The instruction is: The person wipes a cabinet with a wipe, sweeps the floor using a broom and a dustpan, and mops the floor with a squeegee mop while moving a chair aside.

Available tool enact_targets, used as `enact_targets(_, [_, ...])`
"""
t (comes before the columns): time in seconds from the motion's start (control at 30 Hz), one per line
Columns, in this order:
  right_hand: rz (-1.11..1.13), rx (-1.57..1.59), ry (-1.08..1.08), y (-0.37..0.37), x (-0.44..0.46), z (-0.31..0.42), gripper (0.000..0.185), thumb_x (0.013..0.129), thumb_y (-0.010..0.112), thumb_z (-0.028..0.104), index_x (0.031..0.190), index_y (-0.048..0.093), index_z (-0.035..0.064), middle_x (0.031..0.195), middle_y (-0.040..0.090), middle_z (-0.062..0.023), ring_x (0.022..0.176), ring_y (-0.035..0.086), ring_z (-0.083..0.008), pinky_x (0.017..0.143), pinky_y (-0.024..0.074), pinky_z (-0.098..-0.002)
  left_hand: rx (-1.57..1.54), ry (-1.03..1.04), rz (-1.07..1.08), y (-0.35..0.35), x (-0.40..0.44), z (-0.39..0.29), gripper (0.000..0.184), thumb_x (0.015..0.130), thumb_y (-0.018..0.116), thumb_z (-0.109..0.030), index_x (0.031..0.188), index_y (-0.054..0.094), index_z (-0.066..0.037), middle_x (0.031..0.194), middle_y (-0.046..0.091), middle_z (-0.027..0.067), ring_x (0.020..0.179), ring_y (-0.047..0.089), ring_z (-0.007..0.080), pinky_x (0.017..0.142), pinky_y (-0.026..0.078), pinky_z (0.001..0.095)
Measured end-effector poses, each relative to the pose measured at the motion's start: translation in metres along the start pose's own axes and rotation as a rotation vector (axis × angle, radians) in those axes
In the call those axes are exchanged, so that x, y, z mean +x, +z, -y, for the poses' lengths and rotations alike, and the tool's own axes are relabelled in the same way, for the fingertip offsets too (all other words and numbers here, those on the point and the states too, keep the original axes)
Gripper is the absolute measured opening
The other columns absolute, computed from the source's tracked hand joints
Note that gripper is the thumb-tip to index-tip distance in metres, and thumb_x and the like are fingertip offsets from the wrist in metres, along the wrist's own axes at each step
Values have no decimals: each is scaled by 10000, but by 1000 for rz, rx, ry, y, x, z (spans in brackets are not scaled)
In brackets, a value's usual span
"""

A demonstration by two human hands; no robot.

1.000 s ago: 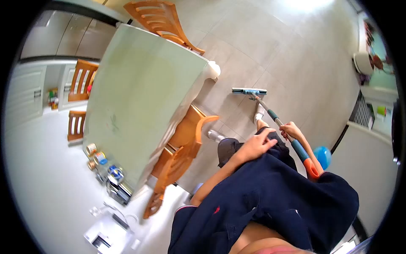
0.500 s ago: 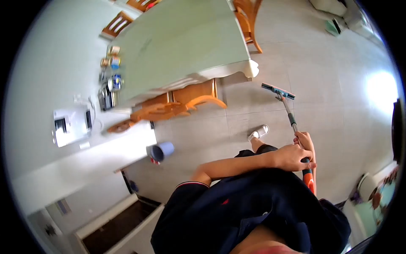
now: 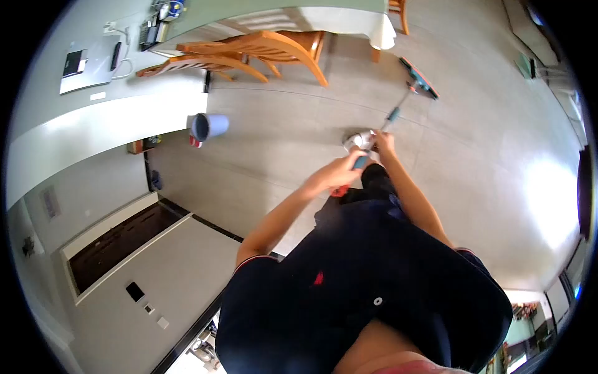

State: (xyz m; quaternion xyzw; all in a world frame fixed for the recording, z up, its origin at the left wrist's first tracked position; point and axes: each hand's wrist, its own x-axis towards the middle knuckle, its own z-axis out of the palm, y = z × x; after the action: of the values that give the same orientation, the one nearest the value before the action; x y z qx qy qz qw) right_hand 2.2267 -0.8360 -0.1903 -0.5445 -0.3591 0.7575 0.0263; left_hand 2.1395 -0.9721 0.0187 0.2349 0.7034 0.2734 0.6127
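A floor squeegee [image 3: 421,79] with a narrow teal-and-dark head and a long pole reaches out over the tiled floor. My left hand [image 3: 341,171] is closed round the upper part of its handle, at a teal grip near the orange end. Farther down the pole, my right hand [image 3: 384,143] is wrapped around it, below another teal sleeve. The head rests on the floor to the right of the table corner. Close to my hands is my foot in a light slipper [image 3: 357,141], partly hidden by the right hand and pole.
A table [image 3: 249,15] with a pale cloth stands ahead on the left, with wooden chairs [image 3: 268,47] along it. A blue bin [image 3: 215,126] stands on the floor by the left wall. A low doorway opening [image 3: 124,240] lies at lower left.
The view has turned and shifted, so table and bin appear higher. Both hands and the squeegee have swung from my right side to in front of me, with the hands farther apart.
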Motion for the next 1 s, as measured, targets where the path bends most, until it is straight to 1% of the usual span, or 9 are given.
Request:
enact_targets(0.1, [111, 185, 268, 2, -13, -56, 172, 830, 611, 201, 786, 568, 40, 702, 575, -66, 610, 588, -187, 508, 476, -311, 40, -240, -121, 47, -36, 89, 429, 896, 476, -203, 1301, 350, -141, 698, 572, 146, 548, 592, 249, 507, 471, 366])
enact_targets(0.17, [173, 73, 483, -22, 11, -111, 60, 854, 544, 110, 900, 513, 88, 760, 604, -57, 718, 640, -229, 640, 516, -395, 247, 134, -376, 105, -39, 181, 447, 902, 500, -255, 1308, 342, -155, 728, 592, 206, 590, 604, 369, 519, 459, 438])
enact_targets(0.23, [205, -30, 677, -36, -33, -110, 23, 849, 530, 90, 870, 526, 81, 793, 580, -65, 814, 634, -261, 733, 512, -432, 108, -150, -227, 140, -74, 167, 481, 901, 518, -287, 1321, 339, -135, 755, 595, 252, 678, 595, 447, 548, 445, 484])
enact_targets(0.3, [487, 277, 1099, -68, -31, -165, 49, 840, 554, 82, 863, 522, 53, 819, 575, -111, 877, 609, -308, 780, 502, -472, 112, -166, -320, 181, -116, 171, 491, 897, 535, -295, 1322, 358, -124, 724, 594, 256, 673, 599, 439, 546, 447, 476])
enact_targets(0.43, [363, 248, 1352, -68, -90, -263, 98, 837, 596, 86, 874, 530, 24, 924, 579, -122, 908, 588, -317, 828, 482, -536, 265, -268, -404, 243, -187, 217, 455, 905, 535, -279, 1306, 388, -122, 680, 599, 216, 653, 599, 421, 526, 439, 471])
enact_targets(0.5, [473, 239, 896, -79, -130, -271, 133, 844, 608, 116, 911, 542, 22, 966, 579, -107, 917, 592, -307, 828, 485, -540, 195, -291, -458, 257, -190, 231, 427, 901, 557, -278, 1272, 440, -102, 600, 569, 182, 546, 574, 370, 481, 419, 427])
enact_targets(0.63, [407, 275, 760, -81, -111, -249, 141, 839, 625, 131, 915, 563, 30, 922, 589, -85, 892, 610, -265, 810, 505, -505, 237, -334, -543, 246, -145, 214, 369, 892, 579, -282, 1197, 534, -79, 546, 534, 157, 485, 563, 295, 467, 402, 405])
enact_targets(0.87, [69, 276, 284, -176, 22, -17, 185, 863, 585, 262, 955, 562, 103, 796, 587, -25, 725, 615, -191, 647, 522, -377, 68, 224, -762, 241, 123, 54, 298, 867, 604, -277, 1028, 562, -30, 609, 496, 84, 523, 517, 176, 477, 412, 336])
enact_targets(1.0, [59, 81, 227, -256, 84, 108, 292, 816, 625, 318, 986, 539, 96, 813, 564, -62, 702, 621, -219, 590, 523, -387, -819, -75, -381, 246, 267, -72, 263, 870, 598, -299, 968, 480, -85, 546, 405, -18, 364, 375, 62, 307, 264, 203])
